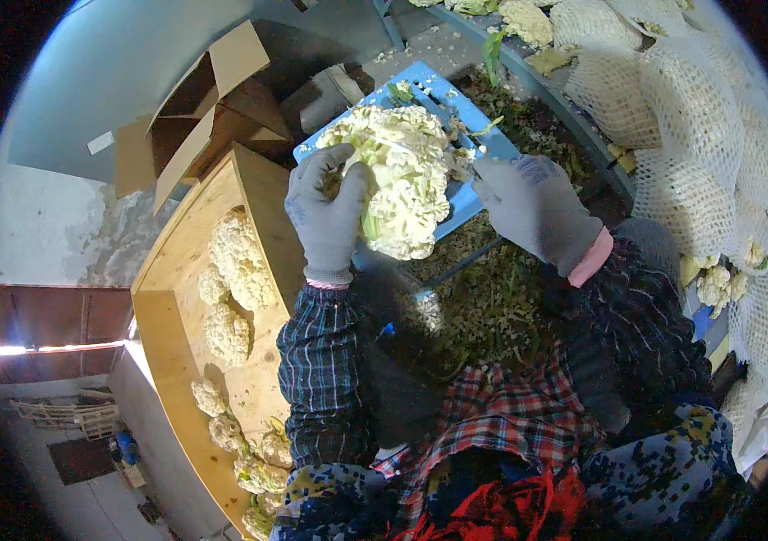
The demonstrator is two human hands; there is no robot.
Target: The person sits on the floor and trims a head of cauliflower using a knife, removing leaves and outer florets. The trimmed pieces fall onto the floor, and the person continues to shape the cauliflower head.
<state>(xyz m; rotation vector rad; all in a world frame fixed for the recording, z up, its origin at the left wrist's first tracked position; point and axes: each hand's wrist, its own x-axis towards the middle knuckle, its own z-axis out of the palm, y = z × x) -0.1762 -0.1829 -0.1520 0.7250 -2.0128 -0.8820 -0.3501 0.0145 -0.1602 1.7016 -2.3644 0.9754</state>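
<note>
A large cauliflower head (403, 177) lies tilted over a blue plastic stool (492, 138), its cut stem side turned partly up. My left hand (330, 203), in a grey work glove, grips the head's left edge with thumb and fingers. My right hand (536, 206), gloved the same way, is curled at the right side of the stool, just apart from the head. Motion blurs it, and I cannot make out whether something sits inside its fingers. Small white crumbs and leaf bits lie on the stool top.
On the left, a wooden bin (276, 216) contains several cauliflower heads (227, 335). An open cardboard box (238, 61) stands behind it. White mesh sacks (685, 101) of cauliflower line the right side along a metal rail (560, 105). Leaf trimmings (492, 304) cover the floor below.
</note>
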